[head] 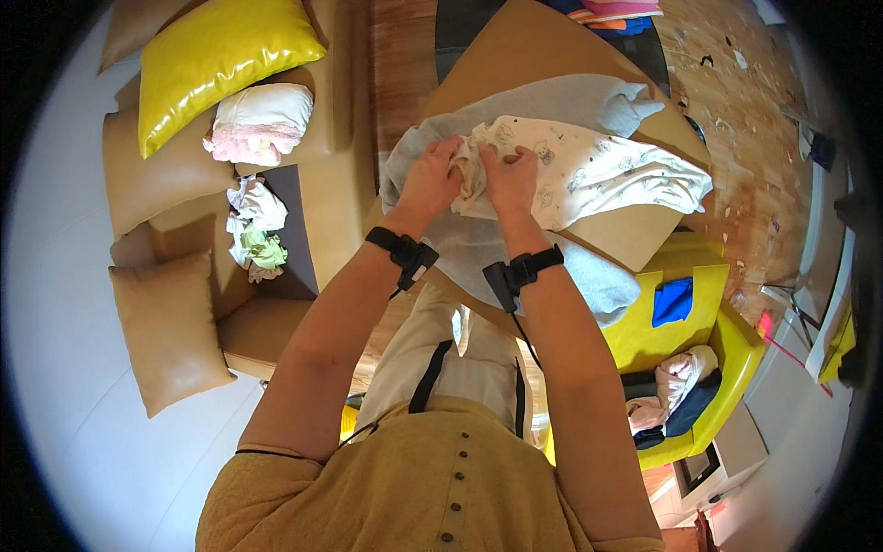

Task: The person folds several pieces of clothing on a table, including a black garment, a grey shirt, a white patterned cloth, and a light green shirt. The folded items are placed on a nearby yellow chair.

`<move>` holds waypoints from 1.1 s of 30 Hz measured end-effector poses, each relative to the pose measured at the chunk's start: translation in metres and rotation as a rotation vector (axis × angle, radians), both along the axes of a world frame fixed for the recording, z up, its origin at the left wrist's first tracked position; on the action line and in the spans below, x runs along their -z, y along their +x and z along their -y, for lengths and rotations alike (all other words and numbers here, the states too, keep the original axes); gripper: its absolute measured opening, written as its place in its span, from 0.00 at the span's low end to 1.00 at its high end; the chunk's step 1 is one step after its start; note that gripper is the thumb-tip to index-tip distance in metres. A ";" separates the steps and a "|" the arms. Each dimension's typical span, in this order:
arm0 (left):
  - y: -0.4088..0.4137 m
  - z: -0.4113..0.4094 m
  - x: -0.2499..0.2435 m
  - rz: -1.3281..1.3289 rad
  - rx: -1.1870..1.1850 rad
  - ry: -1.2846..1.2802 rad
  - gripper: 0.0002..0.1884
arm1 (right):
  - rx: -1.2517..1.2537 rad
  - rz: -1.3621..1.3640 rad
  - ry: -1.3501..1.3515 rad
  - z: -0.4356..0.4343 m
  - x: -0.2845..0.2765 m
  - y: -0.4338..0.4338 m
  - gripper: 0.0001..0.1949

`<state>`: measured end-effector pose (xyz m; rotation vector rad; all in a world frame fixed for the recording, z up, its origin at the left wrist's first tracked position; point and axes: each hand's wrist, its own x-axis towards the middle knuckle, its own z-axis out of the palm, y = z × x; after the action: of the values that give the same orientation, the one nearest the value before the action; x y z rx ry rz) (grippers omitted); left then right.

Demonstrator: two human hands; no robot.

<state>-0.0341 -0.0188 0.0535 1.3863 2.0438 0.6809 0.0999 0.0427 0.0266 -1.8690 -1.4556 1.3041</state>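
Note:
My left hand [436, 178] grips the bunched edge of a cream garment [593, 169] printed with small animal figures. On the other side of the bunched part, my right hand [510, 178] pinches the same cloth between thumb and fingers. The printed garment stretches off to the right, over a light grey garment [538, 96] spread beneath it. Both lie on a tan table [648, 238], and the grey cloth hangs over its near edge. Which part of the printed garment is bunched between my hands, I cannot tell.
To the left a tan sofa [345, 228] holds a yellow cushion [227, 65], a folded white and pink cloth [262, 121] and crumpled clothes [259, 221]. At the lower right a yellow armchair [741, 372] bears a blue cloth [672, 302] and more clothes. Folded clothes [617, 10] lie beyond the table.

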 end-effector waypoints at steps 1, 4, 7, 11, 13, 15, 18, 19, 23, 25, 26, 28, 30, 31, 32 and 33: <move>0.000 -0.001 -0.002 0.041 0.002 0.002 0.15 | -0.004 -0.040 -0.076 -0.005 -0.007 -0.002 0.27; 0.008 -0.007 -0.037 0.303 -0.239 -0.191 0.13 | -0.306 0.123 -0.140 -0.023 -0.021 -0.007 0.20; -0.022 0.019 0.010 0.540 -0.401 -0.048 0.16 | -0.360 -0.031 0.309 -0.013 -0.039 -0.022 0.16; -0.043 0.038 0.042 1.465 -0.743 0.045 0.20 | -0.546 -0.183 0.295 0.009 -0.057 -0.042 0.15; -0.018 0.011 -0.022 1.582 -0.703 -0.032 0.22 | -0.425 -0.303 0.051 0.007 -0.039 -0.034 0.16; -0.018 0.011 -0.023 1.398 -0.648 -0.092 0.17 | -0.346 -0.559 -0.167 0.013 -0.031 -0.030 0.16; -0.025 0.026 0.010 1.189 -0.562 -0.142 0.15 | -0.251 -0.764 -0.364 0.025 -0.025 -0.010 0.16; -0.023 0.023 0.008 1.164 -0.587 -0.088 0.15 | -0.196 -0.750 -0.351 0.029 -0.027 0.002 0.15; -0.025 0.011 -0.011 1.136 -0.635 0.029 0.14 | -0.298 -0.211 0.181 0.011 -0.019 0.088 0.13; -0.033 0.008 -0.013 1.057 -0.572 0.023 0.14 | -0.172 -0.099 0.269 -0.006 -0.002 0.144 0.11; -0.039 0.008 -0.009 0.916 -0.573 -0.046 0.17 | -0.146 0.047 0.302 -0.017 0.020 0.176 0.10; -0.035 0.002 -0.015 0.467 -0.457 -0.115 0.18 | 0.029 0.236 0.306 -0.037 0.056 0.237 0.10; -0.026 0.001 -0.014 0.016 -0.332 -0.003 0.19 | 0.416 0.275 0.124 -0.059 0.063 0.272 0.21; -0.021 0.001 -0.013 -0.209 -0.257 0.134 0.20 | 0.460 0.380 0.084 -0.073 0.062 0.287 0.25; -0.015 0.001 -0.011 -0.434 -0.181 0.271 0.20 | 0.504 0.485 0.044 -0.087 0.062 0.300 0.28; -0.006 -0.002 -0.012 -0.373 -0.079 0.260 0.21 | 0.550 0.588 0.004 -0.101 0.063 0.309 0.32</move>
<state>-0.0398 -0.0172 0.0652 1.6913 2.3741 0.7918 0.4092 0.1434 -0.0366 -2.5356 -1.0362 0.5131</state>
